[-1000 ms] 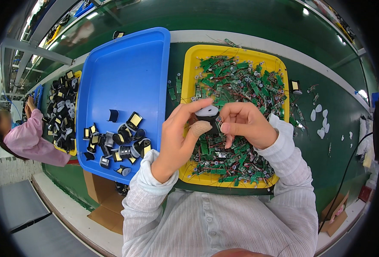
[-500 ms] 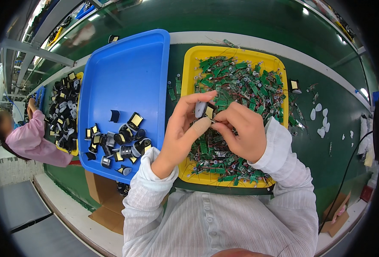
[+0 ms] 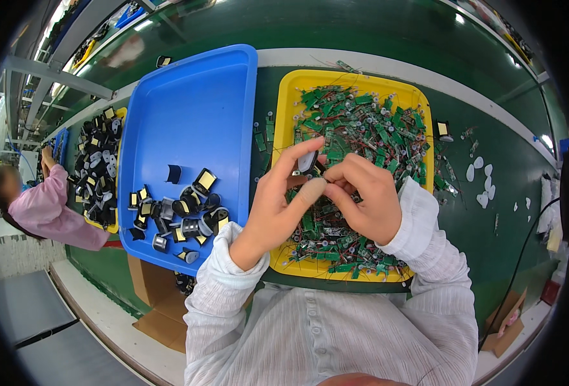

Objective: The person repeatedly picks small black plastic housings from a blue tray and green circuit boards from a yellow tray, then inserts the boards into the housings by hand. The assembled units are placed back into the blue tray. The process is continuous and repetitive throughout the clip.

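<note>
My left hand and my right hand meet above the yellow tray, both pinching one small black and white part between fingertips. The left index finger and thumb grip it from the left; the right fingers close on it from the right. The yellow tray is heaped with small green circuit boards with thin wires. To the left lies a blue tray holding several small black parts with yellow faces in its near half.
A second yellow tray of black parts stands further left. A person in a pink top works at the far left. White scraps lie on the green table at right. Cardboard boxes sit below the table edge.
Both hands have drawn closer together over the yellow tray, and the small part has been turned between the fingertips. The trays have not moved.
</note>
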A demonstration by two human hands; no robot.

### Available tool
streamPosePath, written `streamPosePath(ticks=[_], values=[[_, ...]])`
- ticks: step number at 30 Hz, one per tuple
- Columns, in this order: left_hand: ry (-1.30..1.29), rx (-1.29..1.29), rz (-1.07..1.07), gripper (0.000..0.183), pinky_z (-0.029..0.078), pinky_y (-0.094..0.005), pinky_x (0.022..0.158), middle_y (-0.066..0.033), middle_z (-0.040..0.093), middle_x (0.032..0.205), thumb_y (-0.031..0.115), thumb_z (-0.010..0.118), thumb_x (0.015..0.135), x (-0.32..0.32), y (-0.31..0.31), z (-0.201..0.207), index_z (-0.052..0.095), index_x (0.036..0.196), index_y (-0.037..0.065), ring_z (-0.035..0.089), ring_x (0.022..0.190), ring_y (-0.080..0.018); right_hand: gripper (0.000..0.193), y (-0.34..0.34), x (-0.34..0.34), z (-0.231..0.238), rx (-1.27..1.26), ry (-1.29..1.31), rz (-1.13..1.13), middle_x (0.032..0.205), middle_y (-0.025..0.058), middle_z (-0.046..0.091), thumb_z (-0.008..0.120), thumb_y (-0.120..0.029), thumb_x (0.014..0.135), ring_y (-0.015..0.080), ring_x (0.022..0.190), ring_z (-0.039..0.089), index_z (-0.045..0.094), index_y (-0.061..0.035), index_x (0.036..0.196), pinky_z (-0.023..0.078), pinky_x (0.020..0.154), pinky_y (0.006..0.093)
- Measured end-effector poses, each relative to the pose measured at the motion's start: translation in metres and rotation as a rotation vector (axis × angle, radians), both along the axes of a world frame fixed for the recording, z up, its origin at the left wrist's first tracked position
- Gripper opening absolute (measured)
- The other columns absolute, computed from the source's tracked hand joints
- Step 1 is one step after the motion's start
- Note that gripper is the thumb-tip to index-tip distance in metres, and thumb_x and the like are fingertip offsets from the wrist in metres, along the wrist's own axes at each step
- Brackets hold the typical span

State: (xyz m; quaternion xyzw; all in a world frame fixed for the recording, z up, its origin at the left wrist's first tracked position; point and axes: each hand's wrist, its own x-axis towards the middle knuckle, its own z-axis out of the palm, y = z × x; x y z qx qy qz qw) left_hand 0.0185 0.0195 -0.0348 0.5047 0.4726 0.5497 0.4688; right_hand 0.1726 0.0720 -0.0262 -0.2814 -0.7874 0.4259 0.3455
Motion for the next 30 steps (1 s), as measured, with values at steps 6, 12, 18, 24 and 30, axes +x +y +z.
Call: streamPosePath(ticks=[6, 12, 18, 24, 30], values=[[-0.098, 0.011, -0.048, 0.042, 0.047, -0.0297, 0.084, -0.0115, 0.053, 0.119, 0.004, 0.058, 0.082, -0.009, -0.003, 0.001, 0.048, 0.123, 0.0, 0.053, 0.102, -0.0159, 0.01, 0.0, 0.001, -0.001, -0.161, 0.073, 0.069, 0.073, 0.0082, 0.051, 0.063, -0.001, 0.076, 0.0163, 0.059, 0.057, 0.055, 0.0, 0.083, 0.044, 0.052, 0.0256], [-0.147, -0.024, -0.096, 0.048, 0.046, -0.0289, 0.085, -0.0122, 0.05, 0.124, 0.004, 0.058, 0.082, -0.013, -0.004, 0.004, 0.044, 0.128, 0.0, 0.053, 0.103, -0.0156, 0.009, -0.003, 0.002, 0.002, -0.266, 0.115, 0.075, 0.074, 0.0083, 0.052, 0.062, -0.001, 0.077, 0.0155, 0.06, 0.056, 0.056, 0.0005, 0.083, 0.044, 0.052, 0.0248], [-0.078, 0.022, 0.041, 0.043, 0.049, -0.029, 0.078, -0.011, 0.056, 0.114, 0.007, 0.06, 0.08, -0.004, -0.005, 0.004, 0.05, 0.122, 0.0, 0.055, 0.096, -0.0151, 0.01, 0.001, -0.001, 0.0, -0.199, 0.038, 0.045, 0.076, 0.0088, 0.053, 0.061, -0.001, 0.076, 0.0174, 0.063, 0.057, 0.056, 0.0004, 0.085, 0.046, 0.053, 0.0254], [0.014, 0.041, 0.063, 0.038, 0.049, -0.0282, 0.074, -0.0089, 0.059, 0.105, 0.008, 0.061, 0.08, -0.011, -0.007, 0.004, 0.053, 0.117, 0.002, 0.056, 0.086, -0.0137, 0.012, 0.002, -0.007, 0.006, -0.078, 0.042, 0.123, 0.082, 0.011, 0.054, 0.059, 0.0, 0.078, 0.0206, 0.072, 0.058, 0.054, 0.0019, 0.089, 0.049, 0.06, 0.0272], [0.717, 0.159, 0.221, 0.045, 0.038, -0.0408, 0.093, -0.0177, 0.043, 0.128, 0.024, 0.063, 0.08, -0.048, -0.007, 0.021, 0.05, 0.118, 0.005, 0.043, 0.117, -0.0302, 0.011, 0.016, -0.004, 0.029, 0.004, -0.158, 0.096, 0.078, 0.0098, 0.055, 0.06, -0.001, 0.076, 0.0172, 0.07, 0.057, 0.055, 0.0005, 0.086, 0.048, 0.058, 0.0261]])
